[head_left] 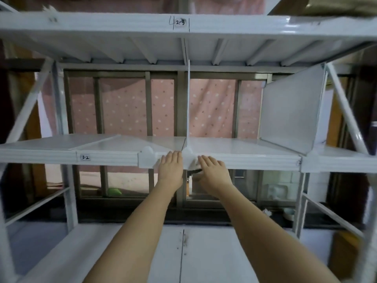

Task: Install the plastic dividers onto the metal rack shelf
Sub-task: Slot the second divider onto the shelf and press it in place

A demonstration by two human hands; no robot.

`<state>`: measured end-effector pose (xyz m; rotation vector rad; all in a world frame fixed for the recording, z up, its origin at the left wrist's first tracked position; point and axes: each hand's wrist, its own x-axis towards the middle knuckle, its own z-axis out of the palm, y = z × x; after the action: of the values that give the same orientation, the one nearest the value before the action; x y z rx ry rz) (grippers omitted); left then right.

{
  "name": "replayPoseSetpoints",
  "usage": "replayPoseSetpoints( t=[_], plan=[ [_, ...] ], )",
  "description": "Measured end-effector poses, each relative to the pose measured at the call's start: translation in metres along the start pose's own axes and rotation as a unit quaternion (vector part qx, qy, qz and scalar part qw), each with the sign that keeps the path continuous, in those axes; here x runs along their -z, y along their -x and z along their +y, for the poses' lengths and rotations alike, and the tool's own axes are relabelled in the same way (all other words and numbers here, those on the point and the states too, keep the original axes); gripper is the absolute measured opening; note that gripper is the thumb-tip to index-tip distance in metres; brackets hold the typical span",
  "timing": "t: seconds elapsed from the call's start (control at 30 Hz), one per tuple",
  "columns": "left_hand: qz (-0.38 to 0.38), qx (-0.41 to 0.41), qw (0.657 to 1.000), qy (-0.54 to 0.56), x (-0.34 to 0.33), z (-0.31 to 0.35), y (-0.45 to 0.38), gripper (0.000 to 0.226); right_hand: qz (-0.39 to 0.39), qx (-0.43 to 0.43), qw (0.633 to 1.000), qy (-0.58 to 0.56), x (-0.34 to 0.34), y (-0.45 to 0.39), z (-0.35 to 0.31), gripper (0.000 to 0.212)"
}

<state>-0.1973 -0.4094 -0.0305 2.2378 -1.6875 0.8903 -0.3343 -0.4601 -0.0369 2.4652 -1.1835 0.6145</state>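
**Both Hands at the Centre Divider on the Middle Shelf**

The white metal rack [346, 111] fills the view, with three levels visible. The middle shelf [106, 155] runs across the picture at mid-height.

A thin plastic divider [188, 111] stands upright at the centre of the middle shelf, seen edge-on. It reaches from the shelf surface up to the underside of the upper shelf [122, 27]. Its white foot clip [188, 156] sits over the front edge of the middle shelf.

The left hand [171, 168] lies flat against the front edge of the shelf, just left of the foot clip. Its fingers are straight and close together, holding nothing. The right hand [214, 172] lies just right of the clip, fingers extended and slightly spread, fingertips touching the shelf edge beside the clip. It holds nothing.

A second divider [291, 111] stands at the right end of the middle shelf, its broad face turned toward the camera. A further plastic clip [148, 153] sits on the front edge to the left of the left hand.

A small label [85, 157] is fixed to the front edge of the middle shelf at left. Another label [180, 22] is on the front edge of the upper shelf. Behind the rack hangs a pink dotted curtain [122, 111] over a window frame.
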Motion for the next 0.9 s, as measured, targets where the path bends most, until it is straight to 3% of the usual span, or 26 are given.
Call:
replayPoseSetpoints(
  t=[0.1, 0.4, 0.6, 0.9],
  plan=[
    [-0.016, -0.024, 1.0, -0.008, 0.023, -0.005, 0.017, 0.072, 0.007, -0.048, 0.999, -0.004, 0.028, 0.016, -0.012, 0.061],
    [-0.025, -0.055, 0.998, -0.012, 0.08, -0.045, 0.103, 0.049, -0.048, -0.074, 0.994, 0.064, 0.094, 0.088, -0.067, 0.052],
    [-0.026, -0.065, 0.997, 0.021, 0.119, -0.062, 0.135, 0.054, -0.071, -0.102, 0.99, 0.067, 0.133, 0.116, -0.093, 0.06],
    [-0.01, -0.037, 0.999, 0.02, 0.16, -0.08, 0.154, 0.055, -0.051, -0.084, 0.992, 0.075, 0.167, 0.117, -0.128, 0.051]
  ],
)
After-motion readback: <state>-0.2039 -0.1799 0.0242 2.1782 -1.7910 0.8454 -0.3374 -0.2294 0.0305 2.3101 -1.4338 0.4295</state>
